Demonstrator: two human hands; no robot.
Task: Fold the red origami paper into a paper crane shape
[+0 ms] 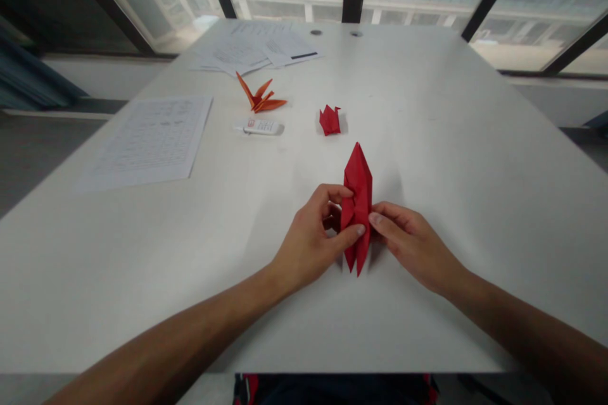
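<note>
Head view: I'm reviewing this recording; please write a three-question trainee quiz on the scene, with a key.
1. Multiple choice: which thing do the left hand and the right hand both touch?
A) white printed sheets
B) long, pointed red folded-paper shape
C) black window frame
2. True or false: the small red folded-paper bird is touched by neither hand.
3. Fill in the colour: the small white oblong item with printing lies just in front of the ____ folded-paper figure.

Key: 1. B; 2. True; 3. orange.
</note>
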